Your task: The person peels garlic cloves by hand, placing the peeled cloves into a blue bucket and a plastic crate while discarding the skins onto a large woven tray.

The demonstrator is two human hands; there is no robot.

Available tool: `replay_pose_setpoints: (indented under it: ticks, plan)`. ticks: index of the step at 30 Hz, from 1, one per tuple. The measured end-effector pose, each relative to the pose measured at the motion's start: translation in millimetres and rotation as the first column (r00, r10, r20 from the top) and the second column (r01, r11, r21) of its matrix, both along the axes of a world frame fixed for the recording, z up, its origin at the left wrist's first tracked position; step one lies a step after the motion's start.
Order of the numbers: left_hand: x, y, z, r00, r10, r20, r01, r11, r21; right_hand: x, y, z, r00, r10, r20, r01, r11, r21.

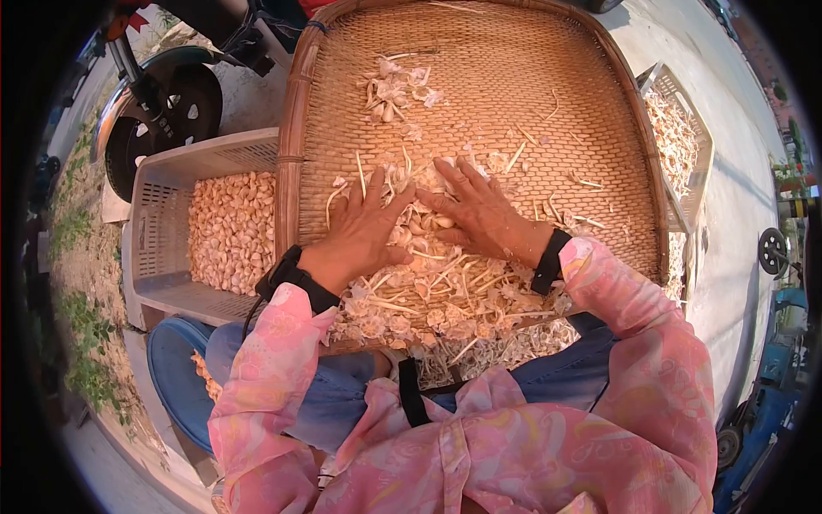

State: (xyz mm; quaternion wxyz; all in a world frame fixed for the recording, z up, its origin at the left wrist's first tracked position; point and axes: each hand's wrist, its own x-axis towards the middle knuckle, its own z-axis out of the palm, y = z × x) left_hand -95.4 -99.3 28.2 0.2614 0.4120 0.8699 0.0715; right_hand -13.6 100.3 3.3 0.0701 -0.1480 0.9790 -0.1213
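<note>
Both hands lie palm down over garlic on a large woven bamboo tray (514,77). My left hand (360,227) has its fingers spread over loose garlic and dry stalks. Beside it, my right hand (484,210) is also spread, its fingertips touching the scraps. Between the two hands, several garlic cloves (419,224) show. Toward my lap, a heap of papery garlic skins and stalks (445,295) covers the tray's near edge. A smaller clump of garlic (396,90) sits farther up the tray. What lies under my palms is hidden.
At left, a grey plastic crate (163,257) holds many garlic cloves (231,227), with a blue tub (175,368) below it. Another crate (698,163) with garlic pieces stands at right. A wheel (163,120) is at upper left. More skins lie below the tray's near edge.
</note>
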Motion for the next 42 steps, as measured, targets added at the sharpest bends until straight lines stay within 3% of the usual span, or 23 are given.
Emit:
replay_pose_setpoints:
  ticks: [4,7,10,12,15,16,19,20,22,23,24,27,31,32,34,35,36,38,40,41,42]
  plan:
    - [25,-7,33,0.999,-0.006,0.035,0.008,0.999,-0.053,53,-1,18,0.997,-0.007,0.082,0.0,0.996,0.086]
    - [7,7,42,0.982,0.134,-0.131,-0.115,0.983,0.146,78,6,23,0.991,-0.007,0.136,0.008,1.0,-0.009]
    - [-26,52,15,0.954,0.096,-0.282,0.049,0.882,0.468,90,9,19,0.996,-0.024,0.091,0.035,0.993,-0.117]
    - [-37,83,-21,0.952,-0.065,-0.301,0.196,0.88,0.432,91,11,21,0.999,-0.035,-0.028,0.029,0.979,-0.203]
    - [-39,101,-38,0.955,-0.149,-0.257,0.238,0.903,0.359,86,26,27,0.991,-0.065,-0.117,0.024,0.947,-0.322]
    - [-39,101,-37,0.95,-0.154,-0.271,0.244,0.911,0.334,83,32,28,0.968,-0.126,-0.218,0.037,0.926,-0.375]
    - [-31,92,-31,0.968,-0.084,-0.237,0.139,0.963,0.229,58,50,36,0.974,-0.222,-0.05,0.177,0.877,-0.446]
    - [-30,85,-26,0.96,-0.059,-0.274,0.124,0.966,0.226,44,55,30,0.972,-0.215,-0.098,0.159,0.901,-0.404]
    - [-29,76,-18,0.966,0.144,0.213,-0.225,0.874,0.431,8,65,11,0.965,-0.189,-0.182,0.125,0.941,-0.313]
    - [-26,72,-13,0.867,0.193,0.459,-0.417,0.785,0.458,-12,66,0,0.962,-0.166,-0.215,0.108,0.96,-0.259]
    - [-16,67,11,0.706,0.137,0.695,-0.577,0.68,0.452,-27,66,-8,0.959,-0.139,-0.247,0.091,0.976,-0.198]
    - [4,45,47,0.496,0.011,0.868,-0.738,0.533,0.414,-54,55,-24,0.983,-0.088,-0.162,0.084,0.996,-0.035]
    - [25,20,72,0.452,-0.151,0.879,-0.75,0.469,0.466,-39,36,-6,0.99,-0.071,-0.118,0.06,0.994,-0.092]
    - [33,17,80,0.452,-0.21,0.867,-0.745,0.446,0.496,-28,35,3,0.993,-0.118,-0.017,0.105,0.939,-0.328]
    - [58,8,107,0.385,-0.391,0.836,-0.734,0.419,0.535,-5,26,25,0.916,-0.193,0.352,0.396,0.583,-0.709]
    - [71,4,127,0.315,-0.504,0.804,-0.727,0.416,0.546,4,22,34,0.836,-0.148,0.528,0.545,0.323,-0.773]
    - [78,1,144,0.312,-0.642,0.7,-0.586,0.45,0.674,12,20,40,0.845,-0.123,0.521,0.534,0.235,-0.812]
    - [101,-2,167,-0.031,-0.84,0.542,-0.546,0.468,0.695,31,19,46,0.863,-0.068,0.5,0.503,0.033,-0.864]
    - [154,15,188,-0.557,-0.805,0.204,-0.663,0.579,0.476,43,16,50,0.881,-0.043,0.47,0.469,-0.044,-0.882]
    - [177,25,195,-0.722,-0.691,-0.044,-0.654,0.661,0.368,49,15,52,0.891,-0.035,0.452,0.448,-0.086,-0.89]
    - [182,27,196,-0.788,-0.604,-0.122,-0.605,0.723,0.333,53,12,53,0.901,-0.044,0.431,0.424,-0.111,-0.899]
